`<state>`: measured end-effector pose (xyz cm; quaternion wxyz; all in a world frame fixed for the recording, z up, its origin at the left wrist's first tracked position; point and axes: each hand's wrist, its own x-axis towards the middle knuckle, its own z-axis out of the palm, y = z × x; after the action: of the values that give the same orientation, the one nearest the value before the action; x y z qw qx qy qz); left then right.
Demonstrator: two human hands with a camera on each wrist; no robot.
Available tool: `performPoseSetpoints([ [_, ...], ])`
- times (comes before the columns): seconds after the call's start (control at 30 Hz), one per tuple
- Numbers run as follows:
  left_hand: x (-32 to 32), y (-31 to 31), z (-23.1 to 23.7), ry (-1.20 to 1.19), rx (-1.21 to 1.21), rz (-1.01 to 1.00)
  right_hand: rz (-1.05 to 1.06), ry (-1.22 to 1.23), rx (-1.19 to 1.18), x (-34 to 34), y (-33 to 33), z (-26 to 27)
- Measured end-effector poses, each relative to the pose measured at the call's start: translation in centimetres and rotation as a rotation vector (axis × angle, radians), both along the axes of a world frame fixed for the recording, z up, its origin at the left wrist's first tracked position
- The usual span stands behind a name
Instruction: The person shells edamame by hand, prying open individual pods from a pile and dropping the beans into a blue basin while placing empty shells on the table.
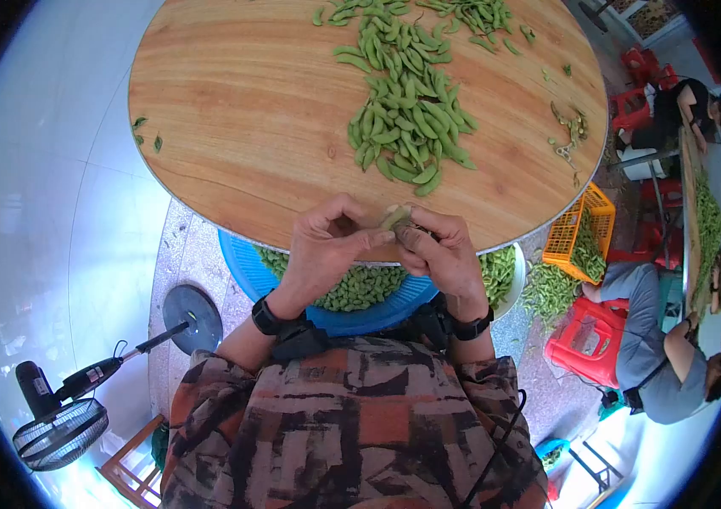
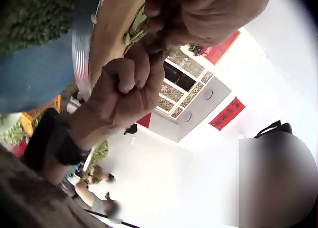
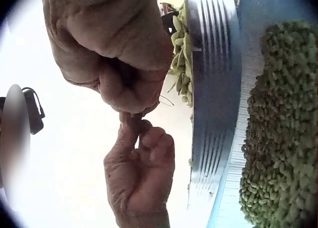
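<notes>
A green soybean pod (image 1: 395, 218) is at the near edge of the round wooden table (image 1: 242, 127), between the fingertips of both hands. My left hand (image 1: 326, 246) pinches it with thumb and forefinger. From the other side, my right hand (image 1: 444, 253) grips its end with bent fingers. A long heap of soybean pods (image 1: 411, 119) lies on the table just beyond the hands. Below the table edge stands a blue basin (image 1: 237, 263) of shelled green beans (image 3: 283, 123). In both wrist views the fingers hide the pod.
Empty husks (image 1: 577, 127) lie near the table's right edge. On the floor to the right are a white tub (image 1: 516, 284), an orange crate (image 1: 602, 212) and a red stool (image 1: 585, 339). A fan (image 1: 59, 433) stands at the left. People (image 1: 666, 339) sit at another table on the right.
</notes>
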<state>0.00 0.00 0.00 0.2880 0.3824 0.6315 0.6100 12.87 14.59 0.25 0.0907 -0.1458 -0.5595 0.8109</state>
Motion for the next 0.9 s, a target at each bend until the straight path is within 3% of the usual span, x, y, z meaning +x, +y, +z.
performPoseSetpoints([
  [0.07, 0.1, -0.1, -0.3, -0.696, 0.128, -0.054, 0.081, 0.031, -0.278, 0.1, 0.3, -0.6],
  [0.1, 0.1, 0.2, -0.5, -0.692, 0.133, -0.059, 0.080, 0.035, -0.272, -0.1, 0.4, -0.7],
  [0.17, 0.7, 0.6, -0.4, -1.085, 0.264, -0.089, 0.082, 0.073, -0.481, -0.2, 0.2, -0.4],
  [0.2, 0.7, 0.8, 0.0, -1.083, 0.267, -0.085, 0.088, 0.074, -0.482, -0.3, 0.1, -0.4],
  [0.27, 0.7, 1.1, 0.8, -0.981, 0.195, 0.019, 0.009, 0.052, -0.240, -0.3, -0.2, -0.4],
  [0.4, 0.7, 1.2, 0.6, -0.814, 0.164, 0.099, -0.056, -0.070, -0.165, -0.2, -1.2, 2.4],
  [0.47, 0.9, 1.4, 1.2, -0.362, -0.004, 0.128, -0.078, -0.154, 0.192, -0.2, -1.4, 2.2],
  [0.5, 0.7, 1.3, 0.9, -0.363, -0.004, 0.126, -0.080, -0.155, 0.193, -0.2, -1.3, 1.8],
  [0.57, 0.2, 1.0, -0.1, 0.041, -0.063, 0.064, -0.140, 0.017, 0.940, -0.3, -1.0, 0.9],
  [0.67, 0.0, 1.0, 0.2, 0.144, 0.030, 0.138, -0.071, -0.057, 0.881, -0.1, -1.4, 1.7],
  [0.7, -0.1, 0.9, 0.3, 0.144, 0.030, 0.140, -0.069, -0.056, 0.882, -0.1, -1.3, 1.9],
  [0.77, -0.3, 0.4, 0.6, -0.614, -0.019, 0.077, -0.043, -0.071, 0.532, -0.2, -1.2, 2.3],
  [0.8, -0.3, 0.4, 0.5, -0.614, -0.020, 0.078, -0.042, -0.071, 0.531, -0.2, -1.3, 2.4],
  [0.87, -0.3, 0.7, 0.0, -0.919, 0.130, 0.038, -0.044, -0.078, 0.408, -0.1, -1.5, 2.5],
  [0.9, 0.0, 1.1, 0.3, -0.920, 0.128, 0.035, -0.047, -0.080, 0.407, 0.0, -1.5, 2.4],
])
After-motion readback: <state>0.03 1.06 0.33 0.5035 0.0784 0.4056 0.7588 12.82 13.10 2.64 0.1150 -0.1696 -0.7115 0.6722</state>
